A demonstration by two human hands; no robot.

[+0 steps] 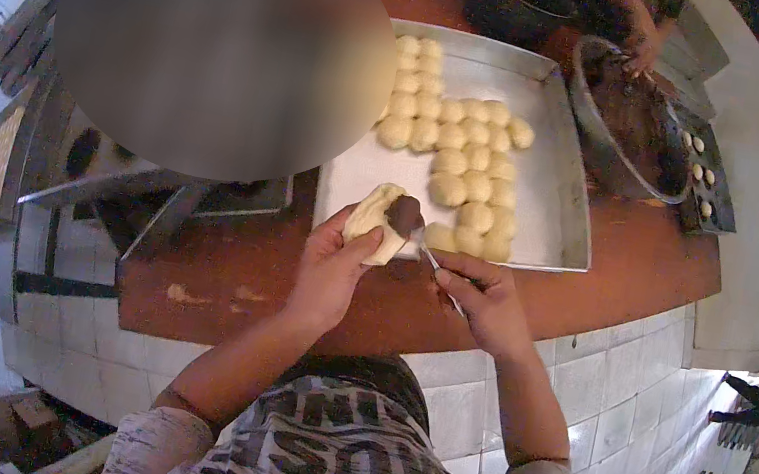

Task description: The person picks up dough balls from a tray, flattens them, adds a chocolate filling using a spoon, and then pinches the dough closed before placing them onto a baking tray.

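My left hand [336,255] holds a flattened piece of pale dough [366,214], its thumb pressed on the near side. Against the dough's right part sits a lump of dark brown filling [405,214]. My right hand [481,296] grips a spoon [442,276] by its handle; the spoon's tip is at the filling. Just beyond both hands, a large metal tray [562,208] carries several rows of round dough balls [477,158]. Part of the tray's left side is hidden by a blurred patch.
A metal basin [606,160] of dark filling stands right of the tray, with another person's hand [644,50] at its rim. Beside it lies a dark pan [708,216] with several small pale balls. A black bucket [516,7] stands behind. Everything rests on a brown wooden table [215,305].
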